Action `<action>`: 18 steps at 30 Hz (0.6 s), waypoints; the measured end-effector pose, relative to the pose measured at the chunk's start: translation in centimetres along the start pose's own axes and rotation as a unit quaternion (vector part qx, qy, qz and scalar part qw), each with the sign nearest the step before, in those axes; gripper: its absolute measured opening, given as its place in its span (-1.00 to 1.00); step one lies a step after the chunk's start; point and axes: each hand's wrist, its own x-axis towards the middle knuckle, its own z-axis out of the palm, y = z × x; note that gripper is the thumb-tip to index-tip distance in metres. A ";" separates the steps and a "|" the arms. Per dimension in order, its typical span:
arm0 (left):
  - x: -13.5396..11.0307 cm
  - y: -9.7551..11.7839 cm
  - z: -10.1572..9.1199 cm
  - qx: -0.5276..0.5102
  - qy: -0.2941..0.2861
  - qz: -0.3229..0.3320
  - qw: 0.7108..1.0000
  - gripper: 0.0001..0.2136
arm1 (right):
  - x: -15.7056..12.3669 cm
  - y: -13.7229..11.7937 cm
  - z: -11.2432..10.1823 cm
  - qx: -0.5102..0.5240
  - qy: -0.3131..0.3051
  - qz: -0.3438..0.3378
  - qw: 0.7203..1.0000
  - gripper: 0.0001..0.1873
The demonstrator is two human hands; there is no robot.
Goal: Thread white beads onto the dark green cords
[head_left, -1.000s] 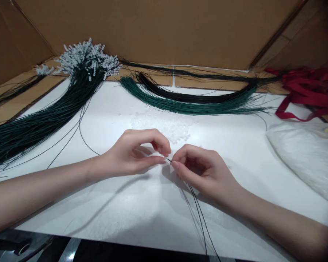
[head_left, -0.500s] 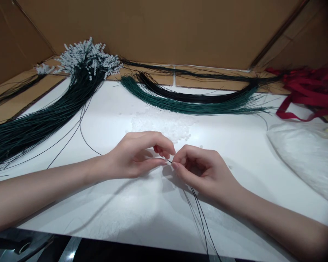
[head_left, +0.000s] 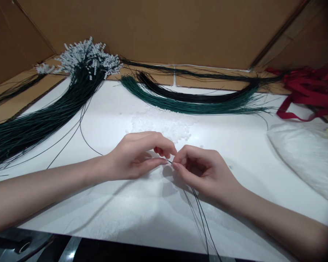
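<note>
My left hand [head_left: 138,156] and my right hand [head_left: 200,169] meet fingertip to fingertip over the white table [head_left: 131,203]. The right hand pinches the tip of a thin dark cord [head_left: 200,214], which trails back toward me off the table's near edge. The left hand's thumb and forefinger are pinched together right at that cord tip; what they hold is too small to see. Just behind the hands lies a scatter of small clear beads [head_left: 164,125].
A bundle of dark green cords with white bead tips [head_left: 79,62] fans out at the back left. Plain green and black cords [head_left: 191,102] curve across the back. Red ribbons [head_left: 306,91] lie at the right, a clear plastic bag [head_left: 306,153] below them. Cardboard walls surround the table.
The left hand's fingers have shifted slightly right and closed onto the cord tip. The right hand has barely moved.
</note>
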 end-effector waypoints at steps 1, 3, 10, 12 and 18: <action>0.0 0.0 0.0 -0.002 0.001 0.001 1.000 -0.77 | 0.0 0.0 0.0 0.002 0.000 0.000 1.000 -0.88; 0.0 0.0 0.0 -0.002 0.003 0.001 1.000 -0.76 | 0.0 0.0 0.0 0.004 0.000 0.001 1.000 -0.88; 0.0 0.0 0.1 0.007 0.004 0.008 1.000 -0.76 | 0.0 -0.1 -0.1 0.001 -0.002 0.001 1.000 -0.87; 0.1 0.0 0.1 0.005 0.002 0.014 1.000 -0.75 | 0.0 -0.1 -0.1 0.002 -0.002 0.000 1.000 -0.87; 0.2 -0.3 0.3 0.031 0.016 0.075 0.997 -0.77 | -0.1 0.1 0.0 0.008 -0.002 -0.002 1.000 -0.87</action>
